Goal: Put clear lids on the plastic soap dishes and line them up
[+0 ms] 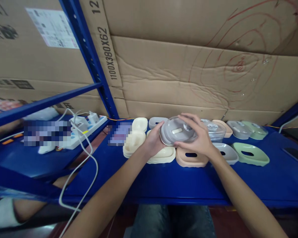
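Observation:
Between my two hands is a grey plastic box with a clear lid, raised over the shelf. It has a white oval piece in its middle and a round label. My left hand is closed on its left side. The fingers of my right hand wrap round its top and right side. Below the box lie a stack of cream trays and a peach tray with an oval slot. To the right are a grey slotted tray and a green one.
Clear-lidded boxes line the back by the cardboard wall. Cream containers sit left, near a blurred-out flat object. A white power strip with looping cables lies beyond a blue post. Another person's arm shows lower left.

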Tool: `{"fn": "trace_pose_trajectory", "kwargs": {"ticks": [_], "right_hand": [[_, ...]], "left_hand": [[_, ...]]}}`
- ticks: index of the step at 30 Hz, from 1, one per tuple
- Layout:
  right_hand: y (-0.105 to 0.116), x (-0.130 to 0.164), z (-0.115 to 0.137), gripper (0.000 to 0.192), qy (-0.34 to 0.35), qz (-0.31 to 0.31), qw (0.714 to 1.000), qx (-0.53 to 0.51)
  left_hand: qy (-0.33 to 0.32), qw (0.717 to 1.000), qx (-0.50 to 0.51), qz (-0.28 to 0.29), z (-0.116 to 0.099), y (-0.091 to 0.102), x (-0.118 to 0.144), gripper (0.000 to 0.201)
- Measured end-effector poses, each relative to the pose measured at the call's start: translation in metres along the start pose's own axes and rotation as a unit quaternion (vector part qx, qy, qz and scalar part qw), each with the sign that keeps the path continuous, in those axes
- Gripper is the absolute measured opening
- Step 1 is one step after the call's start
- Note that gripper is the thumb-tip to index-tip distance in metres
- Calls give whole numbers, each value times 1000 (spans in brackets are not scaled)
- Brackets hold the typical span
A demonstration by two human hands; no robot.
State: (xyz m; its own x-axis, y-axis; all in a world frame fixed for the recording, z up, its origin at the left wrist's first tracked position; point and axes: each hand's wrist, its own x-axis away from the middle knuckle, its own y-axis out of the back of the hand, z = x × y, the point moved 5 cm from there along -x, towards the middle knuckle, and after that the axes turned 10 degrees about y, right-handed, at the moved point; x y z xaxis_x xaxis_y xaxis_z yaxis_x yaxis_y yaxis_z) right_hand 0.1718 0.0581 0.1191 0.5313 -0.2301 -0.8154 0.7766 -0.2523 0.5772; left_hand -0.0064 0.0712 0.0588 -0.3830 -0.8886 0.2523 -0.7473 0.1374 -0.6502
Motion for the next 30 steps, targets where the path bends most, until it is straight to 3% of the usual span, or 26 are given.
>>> {"fn": "trace_pose_trajectory", "kwargs": {"ticks": [2,5,7,10,15,19,26,30], "right_hand": [[15,-1,-10,84,-19,-45,999,-3],[55,1,-32,75,-58,-91,993,54],[80,4,-52,70,-101,-47,988,109],[100,17,-86,66,-154,99,972,145],[95,50,-127,69,-215,216,942,138],[82,65,-134,73,-238,266,924,135],[81,65,-124,79,-252,288,909,165],[85,71,-126,88,-261,259,916,161]], "left_hand": [[10,1000,1,0,-2,0,2,37],[-27,1000,10,-2,-10,3,5,30],[-57,998,18,-5,-14,4,6,23],[-66,998,22,-14,-16,6,7,21],[-63,998,1,-14,-16,4,6,22],[-42,998,18,-34,-16,6,5,27],[-31,998,12,-45,-16,8,5,32],[-41,998,4,-44,-16,10,5,33]]}}
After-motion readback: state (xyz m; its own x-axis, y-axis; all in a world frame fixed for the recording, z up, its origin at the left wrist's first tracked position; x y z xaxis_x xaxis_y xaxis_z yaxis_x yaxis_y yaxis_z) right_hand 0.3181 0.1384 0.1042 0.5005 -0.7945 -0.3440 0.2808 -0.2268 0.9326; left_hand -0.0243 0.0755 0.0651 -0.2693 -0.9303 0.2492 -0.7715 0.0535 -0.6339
